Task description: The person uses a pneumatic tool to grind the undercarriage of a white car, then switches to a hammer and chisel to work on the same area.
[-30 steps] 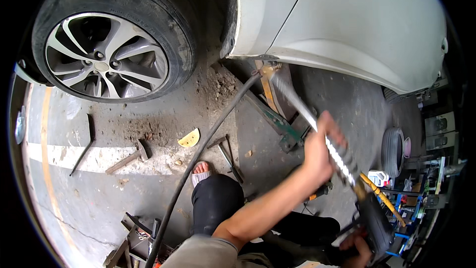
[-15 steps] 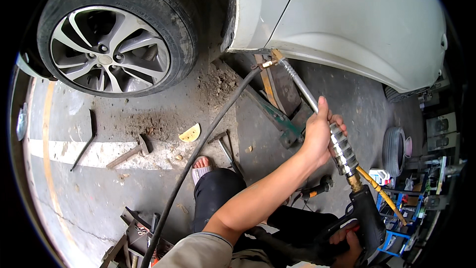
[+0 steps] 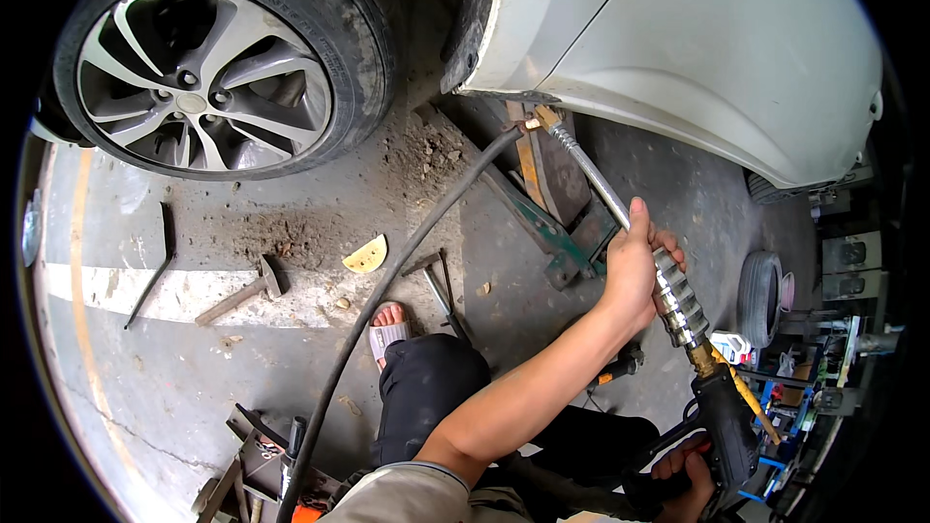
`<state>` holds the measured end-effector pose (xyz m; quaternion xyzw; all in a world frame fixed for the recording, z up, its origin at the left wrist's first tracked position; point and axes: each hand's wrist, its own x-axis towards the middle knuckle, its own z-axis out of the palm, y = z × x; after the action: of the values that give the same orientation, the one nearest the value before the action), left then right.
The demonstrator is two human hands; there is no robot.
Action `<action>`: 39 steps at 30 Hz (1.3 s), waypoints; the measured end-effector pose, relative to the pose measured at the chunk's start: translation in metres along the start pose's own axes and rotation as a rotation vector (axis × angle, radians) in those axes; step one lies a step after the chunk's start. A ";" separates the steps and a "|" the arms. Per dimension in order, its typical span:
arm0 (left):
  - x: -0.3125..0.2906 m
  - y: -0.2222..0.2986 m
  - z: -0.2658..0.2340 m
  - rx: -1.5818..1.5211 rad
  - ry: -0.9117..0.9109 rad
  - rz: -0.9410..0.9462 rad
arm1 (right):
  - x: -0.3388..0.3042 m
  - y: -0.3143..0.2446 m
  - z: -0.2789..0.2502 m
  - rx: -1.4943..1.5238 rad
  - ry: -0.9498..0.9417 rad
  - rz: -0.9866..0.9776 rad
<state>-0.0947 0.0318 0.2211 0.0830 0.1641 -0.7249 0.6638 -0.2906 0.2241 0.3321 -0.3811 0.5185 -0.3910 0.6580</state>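
A long slide hammer with a ribbed metal weight (image 3: 681,298), a steel rod and a brass-coloured tip (image 3: 548,118) slants down from the white car's lower edge. My left hand (image 3: 635,266) is closed around the rod just above the weight, thumb pointing up. Lower right, my right hand (image 3: 683,479) grips the black pistol handle (image 3: 725,431), fingers near the trigger. A thick black cable (image 3: 412,232) runs from the lower left up to a copper fitting beside the tip. Whether the tip touches the sill (image 3: 518,95) I cannot tell.
A car wheel (image 3: 199,87) fills the upper left. On the floor lie a hammer (image 3: 242,292), a bent black bar (image 3: 160,266), a yellow half-round piece (image 3: 366,255) and scattered dirt. A green metal frame (image 3: 552,247) stands below the car. Tyres (image 3: 759,298) and shelves are at right.
The view has shifted slightly, so the wheel and floor tools sit farther left. Both hands keep their grips on the slide hammer, which sits a little lower and farther right in the picture.
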 end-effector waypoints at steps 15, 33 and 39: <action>0.000 0.005 0.007 0.014 -0.015 0.010 | 0.001 -0.003 0.010 -0.016 0.035 -0.036; 0.003 0.004 0.014 -0.003 -0.019 0.023 | 0.002 -0.017 0.027 -0.034 0.117 -0.020; 0.007 0.003 0.015 -0.063 -0.021 0.032 | 0.005 -0.024 0.034 -0.067 0.078 0.016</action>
<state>-0.0911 0.0201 0.2330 0.0568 0.1786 -0.7096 0.6792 -0.2595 0.2127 0.3578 -0.3831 0.5597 -0.3826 0.6274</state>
